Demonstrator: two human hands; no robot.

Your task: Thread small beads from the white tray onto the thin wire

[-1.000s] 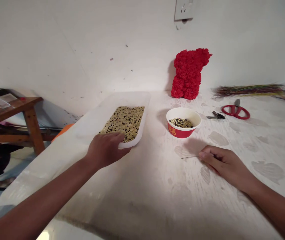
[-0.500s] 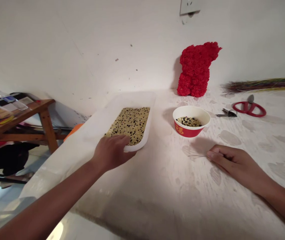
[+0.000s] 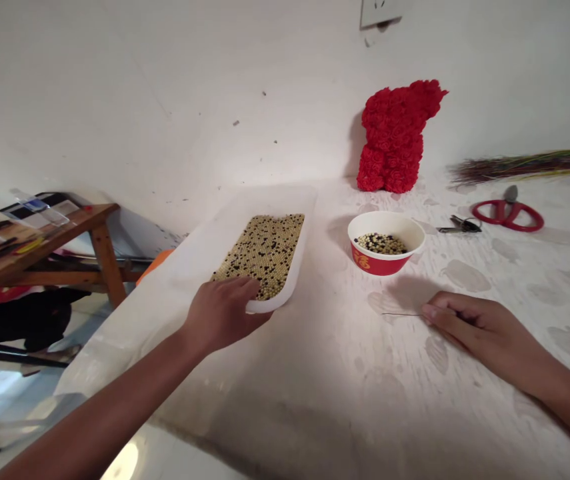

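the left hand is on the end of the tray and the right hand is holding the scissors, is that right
Not quite: the right hand is holding a thin strand, not the scissors, which lie on the table, as the head view shows. The left hand is on the end of the tray.

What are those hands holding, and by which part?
The right hand pinches a thin strand; its left end sticks out free, its other end is hidden. The left hand holds the tray by its near rim.
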